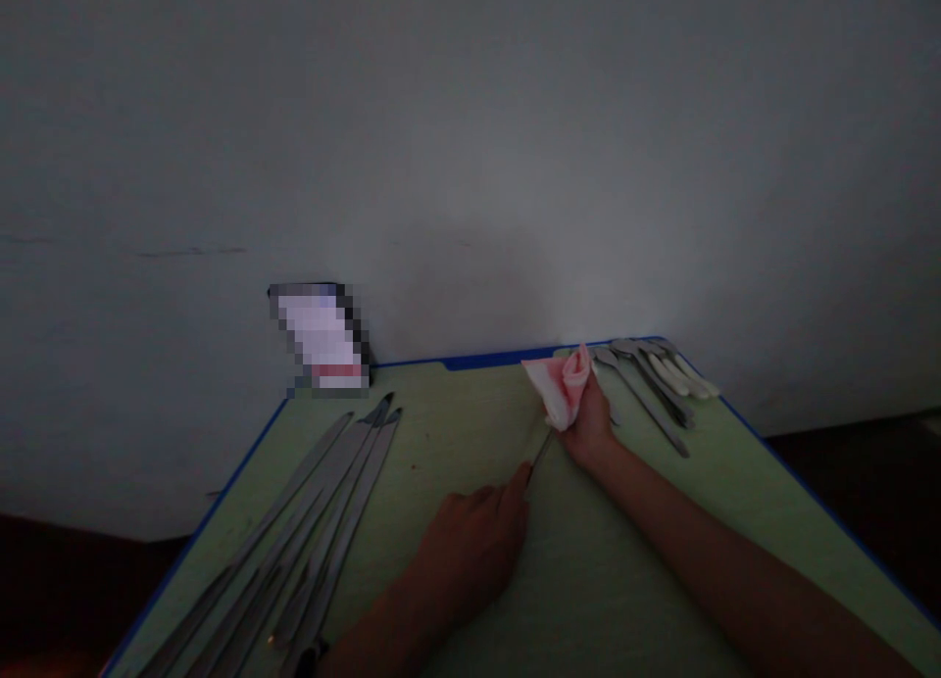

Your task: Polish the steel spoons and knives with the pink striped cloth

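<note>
My left hand (pixel 477 536) is closed around the near end of a thin metal utensil (pixel 542 453), above the middle of the table. Its far end disappears into a pink and white cloth (pixel 563 384), so I cannot tell what kind of utensil it is. Gripping that cloth, my right hand (pixel 592 428) has its fingers mostly hidden behind the folds. Just right of this hand lie several metal spoons (pixel 639 399), some of them with white handles (pixel 672 374).
Several long, flat metal utensils (pixel 323 502) lie lengthwise on the left of the green table (pixel 433 433), which has a blue edge. A phone-like device with a blurred screen (pixel 320 335) leans against the grey wall (pixel 470 169) at the back left.
</note>
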Motion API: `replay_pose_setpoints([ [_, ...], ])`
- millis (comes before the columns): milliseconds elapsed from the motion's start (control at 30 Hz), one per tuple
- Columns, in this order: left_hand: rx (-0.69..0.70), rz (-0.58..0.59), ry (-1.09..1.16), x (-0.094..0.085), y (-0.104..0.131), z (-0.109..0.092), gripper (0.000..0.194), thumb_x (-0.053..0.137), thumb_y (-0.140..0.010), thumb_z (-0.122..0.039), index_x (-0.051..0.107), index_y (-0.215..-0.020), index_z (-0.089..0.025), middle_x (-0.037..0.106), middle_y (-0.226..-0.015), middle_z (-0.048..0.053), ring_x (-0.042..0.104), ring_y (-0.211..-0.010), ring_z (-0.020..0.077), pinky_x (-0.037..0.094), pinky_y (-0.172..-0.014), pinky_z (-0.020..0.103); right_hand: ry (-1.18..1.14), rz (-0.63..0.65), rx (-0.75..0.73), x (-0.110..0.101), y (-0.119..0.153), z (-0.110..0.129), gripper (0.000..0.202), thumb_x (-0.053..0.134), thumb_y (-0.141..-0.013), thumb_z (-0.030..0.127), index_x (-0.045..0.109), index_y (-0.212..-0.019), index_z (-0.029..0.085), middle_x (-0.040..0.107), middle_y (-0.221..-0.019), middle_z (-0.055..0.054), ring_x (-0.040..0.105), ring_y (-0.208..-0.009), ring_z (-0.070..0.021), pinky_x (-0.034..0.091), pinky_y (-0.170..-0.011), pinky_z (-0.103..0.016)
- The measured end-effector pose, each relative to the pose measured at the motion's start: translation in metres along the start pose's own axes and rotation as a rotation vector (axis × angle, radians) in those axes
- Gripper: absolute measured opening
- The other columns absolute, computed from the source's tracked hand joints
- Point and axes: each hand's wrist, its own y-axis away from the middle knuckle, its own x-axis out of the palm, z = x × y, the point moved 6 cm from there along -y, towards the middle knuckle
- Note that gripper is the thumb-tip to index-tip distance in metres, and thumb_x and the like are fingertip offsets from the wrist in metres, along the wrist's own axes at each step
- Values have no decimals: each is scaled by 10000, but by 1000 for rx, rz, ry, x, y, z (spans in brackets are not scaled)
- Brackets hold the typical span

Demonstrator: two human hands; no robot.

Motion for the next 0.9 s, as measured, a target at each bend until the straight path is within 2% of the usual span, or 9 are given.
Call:
replay_pose_setpoints([
  [167, -71, -1, 24, -1, -3, 7, 437, 231, -934, -235, 287, -1361, -167, 670, -1016, 134, 648, -849, 252, 491, -685, 398, -189, -103, 140, 1, 8, -12, 360, 535, -723, 563, 572, -814, 216, 648, -712, 18, 592, -610, -146, 464, -528, -250],
  [333, -77, -2, 14, 1, -4, 10, 439, 235, -929, -220, 285, -1361, -164, 667, -1025, 128, 648, -851, 245, 487, -679, 376, -195, -148, 154, 7, 19, -12, 380, 538, -728, 562, 607, -817, 199, 676, -809, -9, 619, -700, -155, 467, -597, -253],
  [467, -106, -20, -10, -1, -5, 11, 411, 238, -932, -242, 340, -1321, -161, 692, -898, 102, 658, -745, 228, 481, -629, 341, -26, -60, 149, 14, 35, -18, 489, 445, -750, 634, 619, -747, 177, 665, -736, -29, 598, -667, -162, 448, -611, -264],
  [567, -121, -5, -11, -1, -6, 11, 354, 226, -936, -253, 535, -1080, -154, 694, -844, 99, 659, -718, 216, 477, -637, 324, 146, 44, 87, 22, 47, -19, 529, 405, -761, 652, 622, -729, 170, 649, -690, -31, 575, -663, -165, 432, -631, -265],
  [633, -119, -16, -4, -3, -6, 10, 386, 204, -941, -260, 575, -943, -155, 693, -849, 106, 659, -715, 222, 479, -654, 342, 216, 101, 51, 26, 53, -17, 534, 385, -780, 642, 627, -748, 166, 648, -705, -35, 572, -693, -166, 427, -666, -265],
  [767, -82, -88, 33, -10, -4, 9, 361, 257, -933, -326, 569, -941, -146, 686, -834, 105, 649, -721, 225, 473, -683, 350, 228, 156, 61, 30, 55, -15, 514, 368, -808, 615, 604, -712, 168, 624, -689, -19, 547, -673, -148, 416, -664, -253],
  [900, 41, -51, 53, -13, 0, 5, 357, 366, -882, -433, 550, -997, -149, 661, -740, 71, 614, -624, 206, 453, -627, 327, 119, 174, 130, 32, 52, -18, 469, 424, -788, 601, 570, -674, 170, 599, -658, -3, 509, -602, -126, 403, -596, -234],
])
